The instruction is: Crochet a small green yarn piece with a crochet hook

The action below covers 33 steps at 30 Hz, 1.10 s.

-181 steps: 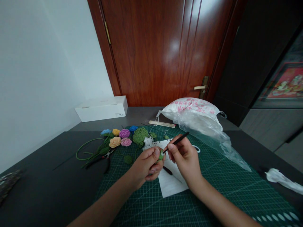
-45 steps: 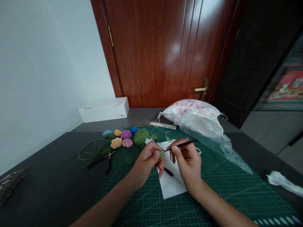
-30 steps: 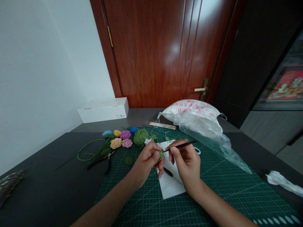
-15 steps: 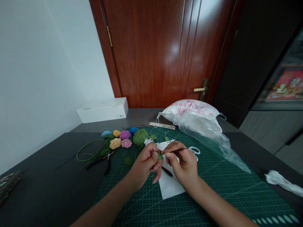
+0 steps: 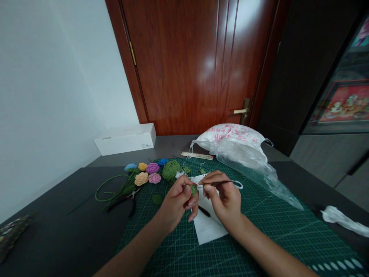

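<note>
My left hand [image 5: 176, 203] pinches a small green crochet piece [image 5: 193, 189] between thumb and fingers above the green cutting mat [image 5: 259, 227]. My right hand [image 5: 226, 198] grips a thin dark crochet hook [image 5: 219, 183], held nearly level with its tip at the green piece. Both hands hover over a white sheet of paper [image 5: 208, 227] with a dark pen [image 5: 204, 211] lying on it. A green yarn ball [image 5: 171, 169] sits just beyond my left hand.
Crocheted roses [image 5: 145, 173] with green stems and black pliers [image 5: 129, 197] lie at the left. A white plastic bag [image 5: 236, 144], a ruler [image 5: 196, 155] and a white box [image 5: 126, 139] sit at the back before a wooden door. White scissor handles [image 5: 238, 185] rest behind my right hand.
The crochet hook has dropped from a raised slant to nearly level, and my right hand has closed in on the green piece. The view has tilted slightly.
</note>
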### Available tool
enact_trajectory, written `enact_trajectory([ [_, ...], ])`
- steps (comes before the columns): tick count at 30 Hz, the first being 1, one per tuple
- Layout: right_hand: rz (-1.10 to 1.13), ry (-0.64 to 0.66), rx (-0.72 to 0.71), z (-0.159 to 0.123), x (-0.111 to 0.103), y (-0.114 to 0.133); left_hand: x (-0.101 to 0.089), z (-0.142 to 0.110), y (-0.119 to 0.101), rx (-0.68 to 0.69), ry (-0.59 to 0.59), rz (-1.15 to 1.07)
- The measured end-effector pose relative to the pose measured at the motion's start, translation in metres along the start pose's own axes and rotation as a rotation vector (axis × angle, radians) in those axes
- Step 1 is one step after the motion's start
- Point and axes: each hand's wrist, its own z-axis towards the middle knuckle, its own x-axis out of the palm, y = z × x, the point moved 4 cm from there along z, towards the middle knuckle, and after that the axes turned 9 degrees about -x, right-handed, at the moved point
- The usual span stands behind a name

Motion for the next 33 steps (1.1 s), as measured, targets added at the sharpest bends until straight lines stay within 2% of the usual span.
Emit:
enact_trajectory([
  [7, 0.157, -0.106, 0.198, 0.000, -0.001, -0.001, -0.001, 0.001, -0.001, 0.023, 0.007, -0.012],
  [11, 0.221, -0.117, 0.315, -0.004, 0.003, -0.008, -0.002, 0.001, 0.000, 0.016, 0.012, -0.012],
  [16, 0.195, -0.092, 0.392, -0.009, 0.005, -0.012, -0.002, 0.000, 0.002, 0.011, 0.017, -0.013],
  [22, 0.182, -0.069, 0.402, -0.013, 0.007, -0.014, -0.001, 0.000, 0.003, -0.001, 0.040, -0.007],
  [26, 0.172, -0.008, 0.409, -0.015, 0.010, -0.015, 0.002, -0.002, 0.004, -0.013, 0.063, -0.014],
  [31, 0.015, 0.092, 0.153, -0.007, 0.013, -0.006, 0.002, -0.005, 0.008, -0.061, 0.095, -0.007],
  [33, 0.002, 0.119, 0.134, -0.006, 0.012, -0.007, 0.002, -0.004, 0.008, -0.066, 0.094, -0.006],
])
